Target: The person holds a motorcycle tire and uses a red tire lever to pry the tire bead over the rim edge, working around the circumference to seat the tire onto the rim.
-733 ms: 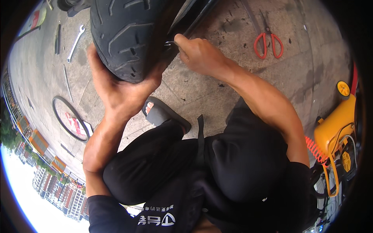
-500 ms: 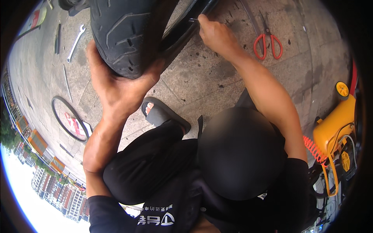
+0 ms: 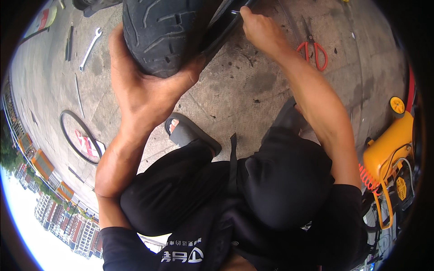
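Tire [image 3: 158,38]: located at the top of the view, left of centre, tread facing the wearer and upper part cut off by the frame edge. The left hand [image 3: 147,92] grasps its near end, cupped around the tread and bearing on both flanks. The right hand [image 3: 264,34] is clenched on a small metal piece [image 3: 235,12], whose bright tip projects leftward beside the tire's right side; contact between tip and tire cannot be determined. Right of the right hand, red-handled scissors [image 3: 310,39] lie on the paving [image 3: 235,95]. Left of the tire lie an open-end wrench [image 3: 90,49], a slim dark tool [image 3: 68,43] and a thin rod [image 3: 78,95]. Farther toward the lower left, a black ring [image 3: 62,128] lies around part of a red-and-white packet [image 3: 86,143]. At the far right stands a yellow tank [image 3: 384,147], with a coiled orange-red hose [image 3: 368,178] just beside it.
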Demonstrator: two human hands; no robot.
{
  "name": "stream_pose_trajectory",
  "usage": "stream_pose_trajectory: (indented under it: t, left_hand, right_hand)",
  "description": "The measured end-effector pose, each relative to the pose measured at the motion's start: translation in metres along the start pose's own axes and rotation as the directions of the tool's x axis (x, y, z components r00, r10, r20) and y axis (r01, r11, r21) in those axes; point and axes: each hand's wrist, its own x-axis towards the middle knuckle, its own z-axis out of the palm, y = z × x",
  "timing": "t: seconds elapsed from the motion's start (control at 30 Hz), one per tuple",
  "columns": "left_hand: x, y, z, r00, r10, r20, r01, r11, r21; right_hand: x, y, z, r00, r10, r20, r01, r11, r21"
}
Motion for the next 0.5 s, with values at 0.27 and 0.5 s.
stream_pose_trajectory:
  t: [0.27, 0.5]
  left_hand:
    - [0.005, 0.005, 0.002, 0.997, 0.074, 0.002, -0.074, 0.993, 0.093]
    - [0.011, 0.011, 0.006, 0.994, 0.107, -0.024, -0.106, 0.993, 0.042]
  right_hand:
    - [0.001, 0.000, -0.007, 0.998, -0.046, 0.033, 0.047, 0.999, -0.021]
    - [0.017, 0.019, -0.020, 0.997, 0.014, -0.079, -0.024, 0.992, -0.121]
